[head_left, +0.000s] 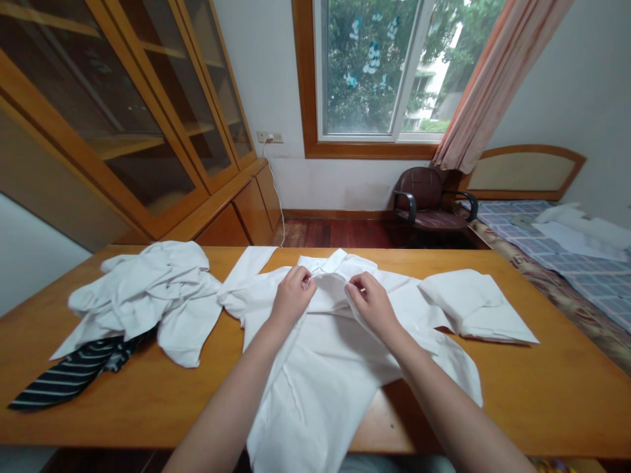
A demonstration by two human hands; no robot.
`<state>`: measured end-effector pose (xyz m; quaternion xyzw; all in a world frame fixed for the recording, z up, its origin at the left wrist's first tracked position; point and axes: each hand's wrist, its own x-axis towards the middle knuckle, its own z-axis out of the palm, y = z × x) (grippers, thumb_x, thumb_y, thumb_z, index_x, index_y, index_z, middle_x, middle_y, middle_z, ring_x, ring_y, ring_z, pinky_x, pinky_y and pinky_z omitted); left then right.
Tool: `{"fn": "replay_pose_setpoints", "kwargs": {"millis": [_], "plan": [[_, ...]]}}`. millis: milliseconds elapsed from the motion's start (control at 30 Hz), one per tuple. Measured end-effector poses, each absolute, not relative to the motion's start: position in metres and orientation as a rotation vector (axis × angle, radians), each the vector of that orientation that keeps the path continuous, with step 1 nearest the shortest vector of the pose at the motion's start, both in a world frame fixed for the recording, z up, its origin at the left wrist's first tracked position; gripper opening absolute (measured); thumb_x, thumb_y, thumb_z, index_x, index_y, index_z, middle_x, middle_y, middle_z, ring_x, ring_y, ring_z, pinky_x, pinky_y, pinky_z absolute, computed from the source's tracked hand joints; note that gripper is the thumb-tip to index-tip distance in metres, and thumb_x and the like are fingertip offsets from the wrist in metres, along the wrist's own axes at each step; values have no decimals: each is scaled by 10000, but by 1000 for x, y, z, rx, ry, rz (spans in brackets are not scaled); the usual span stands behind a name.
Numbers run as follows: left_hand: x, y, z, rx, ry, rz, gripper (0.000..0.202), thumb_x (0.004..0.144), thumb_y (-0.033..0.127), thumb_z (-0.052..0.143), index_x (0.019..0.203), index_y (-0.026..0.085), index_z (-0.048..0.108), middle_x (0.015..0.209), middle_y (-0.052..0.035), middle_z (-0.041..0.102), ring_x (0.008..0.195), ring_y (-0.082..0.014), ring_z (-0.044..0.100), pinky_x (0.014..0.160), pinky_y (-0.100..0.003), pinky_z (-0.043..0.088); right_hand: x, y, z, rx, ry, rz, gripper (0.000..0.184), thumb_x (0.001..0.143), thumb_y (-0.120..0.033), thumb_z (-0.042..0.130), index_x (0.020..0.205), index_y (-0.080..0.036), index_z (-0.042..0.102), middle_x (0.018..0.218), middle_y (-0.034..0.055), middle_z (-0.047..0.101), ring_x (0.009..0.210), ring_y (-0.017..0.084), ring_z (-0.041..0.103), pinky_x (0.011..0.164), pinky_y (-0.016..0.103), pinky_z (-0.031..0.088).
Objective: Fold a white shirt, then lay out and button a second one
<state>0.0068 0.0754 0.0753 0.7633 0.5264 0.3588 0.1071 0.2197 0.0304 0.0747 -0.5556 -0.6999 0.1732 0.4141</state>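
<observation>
A white shirt (315, 368) lies spread over the middle of the wooden table, its lower part hanging over the near edge. Its collar (335, 261) points toward the far side. My left hand (296, 292) pinches the shirt's cloth just left of the collar. On the other side, my right hand (369, 299) has its fingers closed on the cloth below the collar's right. Between the two hands the fabric is lifted a little and sags. One sleeve (254, 263) stretches to the far left, partly folded.
A crumpled heap of white clothing (152, 289) lies at the table's left, with a black striped tie (73, 374) sticking out below. A folded white garment (478, 305) rests on the right. Behind the table (552, 394) stand an armchair (426, 197) and a bed (566, 243); a glass-door cabinet (162, 118) is left.
</observation>
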Motion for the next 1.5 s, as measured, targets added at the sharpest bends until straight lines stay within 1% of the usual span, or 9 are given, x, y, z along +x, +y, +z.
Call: {"fn": "replay_pose_setpoints", "kwargs": {"millis": [200,300,533,633,767,1000,1100,1267,1500], "plan": [[1,69,43,2339,1074,561,193,932,213,479,904,203,670,938,-42,654,901,-185,616,850,-295,469,212,24,54,-1520,-2159,494,106,937,-276,552,982,-198,608,1011,49,632,898,175,613,773,261,422],[-14,69,32,2288,1053,458,212,894,156,483,907,204,689,961,-42,666,927,-187,620,879,-299,470,210,12,44,-1641,-2372,456,135,920,-274,566,1023,-205,619,1001,48,654,840,179,632,719,262,397],[-29,80,35,2308,1185,280,180,780,125,559,913,203,651,923,-28,661,861,-195,615,772,-278,456,200,-2,46,-1727,-2562,256,198,922,-289,530,1082,-210,617,1003,68,657,750,196,623,642,295,368],[-23,86,37,2392,1232,294,198,790,143,568,955,218,646,969,-32,660,877,-200,621,785,-282,448,195,1,55,-1698,-2515,129,198,925,-358,557,1006,-190,624,988,92,643,877,244,601,721,331,401],[-14,102,34,2455,1293,346,245,799,105,524,964,232,653,1030,-42,652,934,-204,624,816,-286,443,182,12,58,-1638,-2409,-13,237,901,-377,618,1041,-186,621,1044,109,621,1017,276,530,815,351,406],[-4,132,22,2332,1441,488,211,806,87,490,834,197,668,915,-59,650,884,-210,616,806,-305,457,167,36,25,-1672,-2322,61,92,920,-258,587,952,-201,650,958,71,618,911,212,542,729,293,391],[-3,132,12,2294,1436,569,202,788,79,491,819,185,661,903,-58,642,871,-204,613,808,-308,470,176,40,11,-1636,-2278,85,133,939,-252,565,897,-213,684,901,51,621,869,187,556,724,274,387],[-7,125,-2,2271,1363,716,193,725,57,522,796,190,643,905,-41,635,927,-205,585,874,-325,469,185,40,-3,-1523,-2145,133,175,949,-248,569,933,-216,740,894,48,652,882,176,573,779,264,408],[-14,117,-2,2312,1019,842,211,712,33,510,770,200,625,845,-15,638,890,-188,568,877,-327,448,184,44,-7,-1516,-1996,241,214,920,-212,576,776,-193,734,797,37,637,783,154,586,725,250,405]]}}
